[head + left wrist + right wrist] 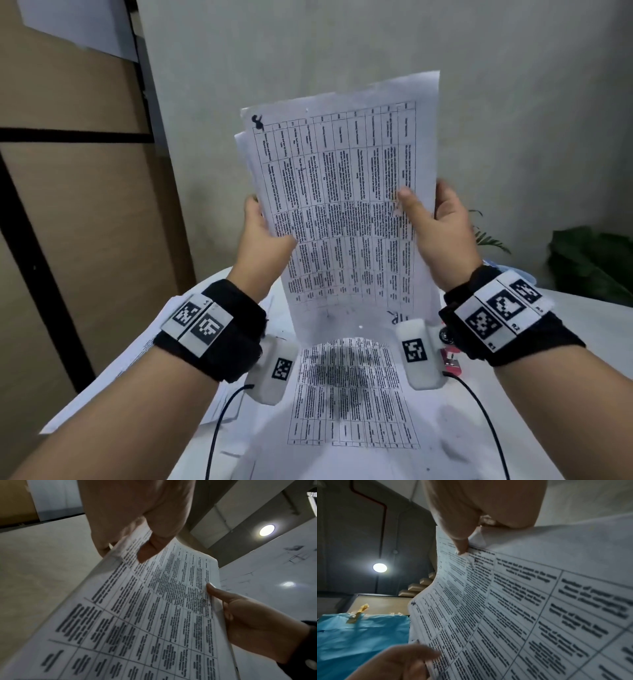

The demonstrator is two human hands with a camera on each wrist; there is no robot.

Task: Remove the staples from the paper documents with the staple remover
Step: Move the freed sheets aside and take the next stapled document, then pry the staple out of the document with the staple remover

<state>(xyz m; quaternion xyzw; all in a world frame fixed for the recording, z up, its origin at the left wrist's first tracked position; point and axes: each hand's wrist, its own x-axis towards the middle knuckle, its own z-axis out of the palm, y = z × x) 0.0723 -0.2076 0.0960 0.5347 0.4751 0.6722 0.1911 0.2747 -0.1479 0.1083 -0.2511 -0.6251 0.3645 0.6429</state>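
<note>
A sheaf of printed table pages [342,192] stands upright above the table, and both hands hold it. My left hand [267,222] grips its left edge, thumb [150,547] in front and fingers behind. My right hand [428,212] pinches the right edge, with the thumb [462,540] pressed on the front page. A small torn, raised spot [471,559] shows in the paper just past that thumb tip. Another printed sheet [346,387] lies flat on the table below. A small red object [451,359] lies under my right wrist, mostly hidden.
The white table [575,329] carries loose papers [137,359] at its left edge. A leafy plant [589,260] stands at the back right, and wooden panels [68,205] rise on the left. A blue plastic sheet [363,635] appears in the right wrist view.
</note>
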